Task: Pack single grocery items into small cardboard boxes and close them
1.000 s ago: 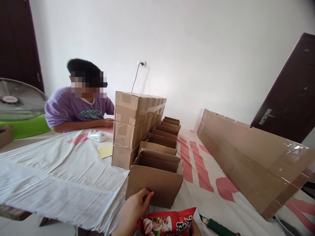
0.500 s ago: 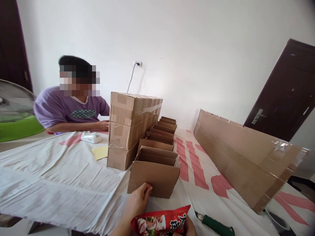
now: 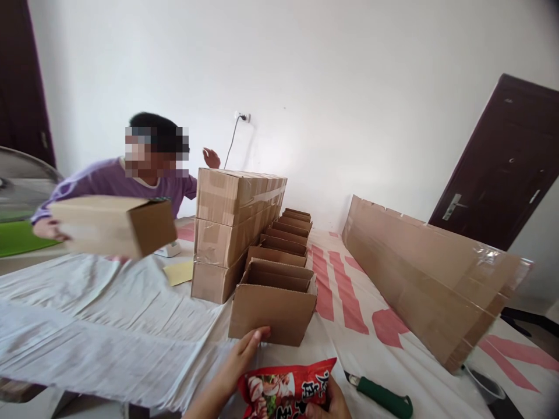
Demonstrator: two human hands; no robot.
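Observation:
My left hand (image 3: 238,364) reaches forward with its fingers stretched out, the tips touching the front of the nearest open cardboard box (image 3: 273,311). My right hand (image 3: 327,401) grips a red snack packet (image 3: 286,390) at the bottom edge; only its fingers show. A row of several open boxes (image 3: 286,241) runs back from the nearest one. To their left stand three taped boxes stacked (image 3: 231,224).
A person in a purple shirt (image 3: 117,180) across the table carries a cardboard box (image 3: 113,226) and raises one hand. A long flat carton (image 3: 432,273) leans at the right. A green-handled knife (image 3: 379,396) lies near my right hand. A white-and-pink cloth (image 3: 109,326) covers the table.
The person opposite has lifted a cardboard box over the table and raised a hand. My left hand's fingers have straightened against the near box. The snack packet has risen slightly.

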